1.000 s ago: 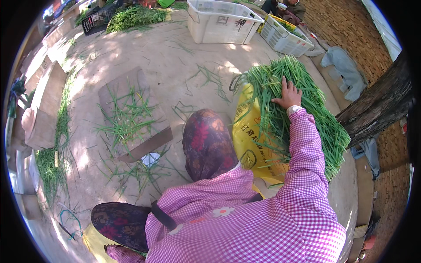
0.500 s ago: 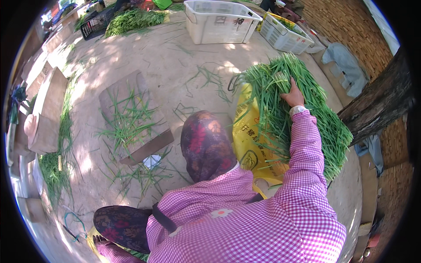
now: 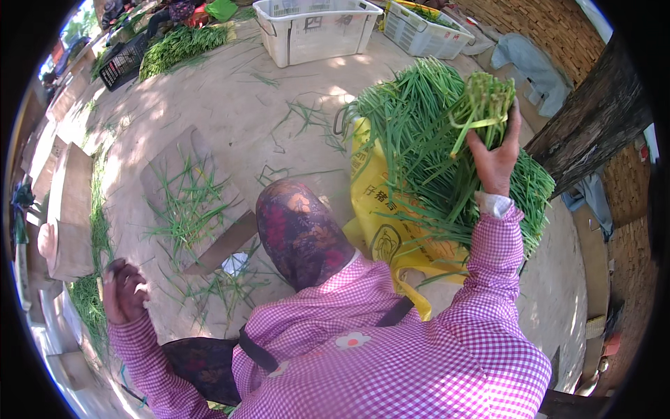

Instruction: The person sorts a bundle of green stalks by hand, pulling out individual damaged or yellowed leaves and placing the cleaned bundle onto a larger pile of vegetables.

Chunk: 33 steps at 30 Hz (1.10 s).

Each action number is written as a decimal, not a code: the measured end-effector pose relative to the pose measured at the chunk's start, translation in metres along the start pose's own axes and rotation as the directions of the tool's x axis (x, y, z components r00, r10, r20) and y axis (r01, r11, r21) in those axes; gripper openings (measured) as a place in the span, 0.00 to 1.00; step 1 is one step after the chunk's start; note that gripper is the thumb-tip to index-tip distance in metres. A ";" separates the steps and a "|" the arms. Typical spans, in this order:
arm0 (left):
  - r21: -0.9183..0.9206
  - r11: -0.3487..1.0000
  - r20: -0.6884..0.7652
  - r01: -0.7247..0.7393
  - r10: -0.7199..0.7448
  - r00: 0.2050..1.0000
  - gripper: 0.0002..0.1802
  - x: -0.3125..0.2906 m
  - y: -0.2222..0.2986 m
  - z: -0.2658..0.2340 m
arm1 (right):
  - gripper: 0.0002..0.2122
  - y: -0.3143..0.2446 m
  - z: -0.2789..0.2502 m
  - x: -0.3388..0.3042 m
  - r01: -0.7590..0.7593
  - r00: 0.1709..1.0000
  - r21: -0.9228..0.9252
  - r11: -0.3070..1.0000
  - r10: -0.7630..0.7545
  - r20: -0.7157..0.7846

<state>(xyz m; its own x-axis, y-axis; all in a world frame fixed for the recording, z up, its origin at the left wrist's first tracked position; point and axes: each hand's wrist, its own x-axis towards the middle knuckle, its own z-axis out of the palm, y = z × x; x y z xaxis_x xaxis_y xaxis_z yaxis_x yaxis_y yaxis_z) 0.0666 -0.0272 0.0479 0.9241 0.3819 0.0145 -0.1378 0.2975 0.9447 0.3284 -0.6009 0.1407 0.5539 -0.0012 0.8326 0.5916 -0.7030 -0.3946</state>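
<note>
My right hand (image 3: 497, 155) is closed round a bunch of garlic chives (image 3: 483, 105), its pale cut ends upward and its leaves hanging over the pile below. That thick pile of green chives (image 3: 408, 105) rests on a yellow printed sack (image 3: 377, 209) at my right, draped over a support that is mostly hidden. Off to the left, my left hand (image 3: 125, 292) is raised with loosely bent fingers and nothing visible in it. The nearest thing to it is a strip of cut greens (image 3: 87, 300) on the ground.
A low board (image 3: 183, 164) strewn with loose leaves lies ahead-left. White plastic crates (image 3: 317, 38) stand at the far side, and a black crate (image 3: 124, 66) beside more chives (image 3: 183, 52) at far left. A tree trunk (image 3: 593, 105) leans at right, near a brick wall (image 3: 541, 28).
My right hand has lifted a bunch of chives off the pile and turned its cut ends upward. My left hand has risen from low beside my knee and come forward.
</note>
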 end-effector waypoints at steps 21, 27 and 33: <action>-0.558 0.792 0.126 0.247 -0.214 0.969 0.40 0.003 -0.145 0.186 | 0.33 -0.192 0.122 -0.057 0.593 0.094 0.675 0.439 -0.871 0.483; -0.708 0.535 0.483 0.461 -0.108 0.869 0.44 0.009 -0.114 0.163 | 0.23 -0.185 0.117 -0.041 0.175 0.386 0.771 0.612 -0.764 0.518; -0.647 0.729 0.170 0.223 -0.147 0.974 0.44 0.021 -0.111 0.137 | 0.24 -0.163 0.160 -0.110 -0.678 0.231 0.406 0.612 -0.346 0.909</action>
<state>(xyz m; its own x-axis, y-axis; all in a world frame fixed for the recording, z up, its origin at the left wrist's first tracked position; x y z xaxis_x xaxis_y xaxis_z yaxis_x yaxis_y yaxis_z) 0.1504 -0.1722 -0.0119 0.9812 0.1800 -0.0697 -0.1251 0.8682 0.4802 0.2650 -0.3726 0.0510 0.4558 0.8897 -0.0240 0.2243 -0.1409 -0.9643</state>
